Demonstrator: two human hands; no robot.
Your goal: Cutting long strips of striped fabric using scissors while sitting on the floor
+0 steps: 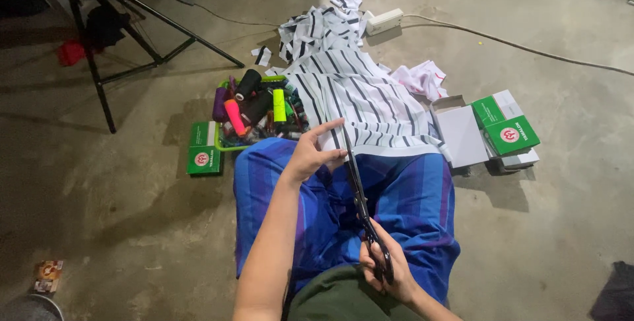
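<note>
Bare concrete floor, dim, seen from where I sit with blue cloth [403, 195] over my lap.

Right hand [386, 269]: low, close to my body, fingers clenched through the handles of the black scissors [360, 202]. One pair. Blades run up and away from that hand, their tips at the near edge of the striped fabric [360, 100].

Left hand [314, 152]: forearm stretched forward, palm down, fingers spread flat and pressing the fabric's near edge just left of the blades. Not gripping, only pinning.

Fabric: white with thin dark stripes, one large piece spread from my knees outward; smaller cut scraps [323, 20] of the same cloth heaped beyond it.

Left of the pinning hand: green tray [228, 144] of thread cones, about five plainly visible — black, purple, orange-pink, neon yellow-green, another dark one; more hidden below. One green box [203, 148] beside it.

Right of the blades: two green-and-white boxes [505, 126] stacked, one open white box [459, 133].

Farther out: white power strip [384, 21] with cord, black tripod [99, 43] far left.
</note>
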